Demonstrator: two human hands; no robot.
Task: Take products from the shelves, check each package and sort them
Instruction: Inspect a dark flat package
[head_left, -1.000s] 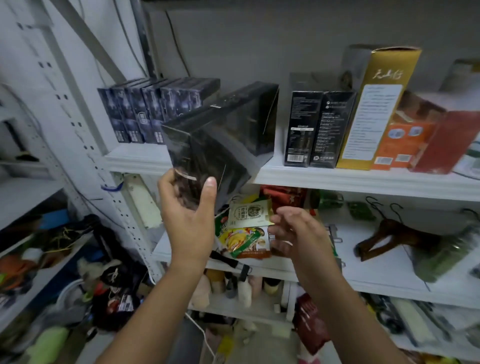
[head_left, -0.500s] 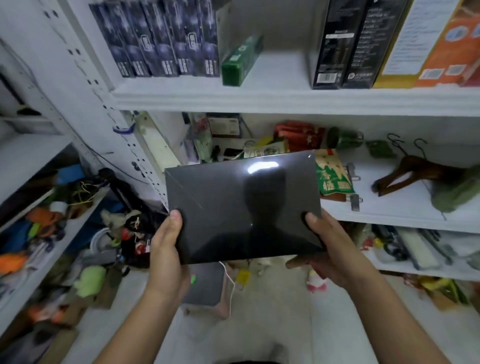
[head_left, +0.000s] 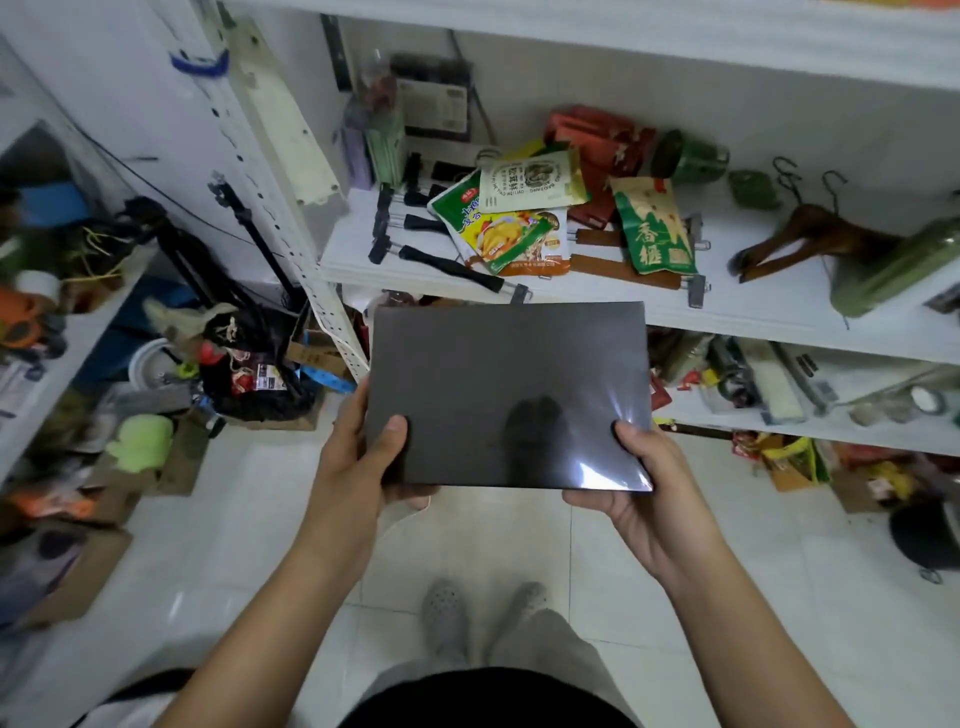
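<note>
Single head-worn wide-angle view. Faces forward and steeply down, close over a glossy flat black box (head_left: 506, 395), grey perforated shoes (head_left: 445, 616) on pale floor tiles (head_left: 249, 519) at bottom, white shelf board (head_left: 769, 312) near ahead.

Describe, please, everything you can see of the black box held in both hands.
The black box is flat, rectangular and glossy, its broad face blank and turned up to the camera, with glare near the lower right corner. The left hand holds its left edge, the right hand its right corner, thumbs on top.
</note>
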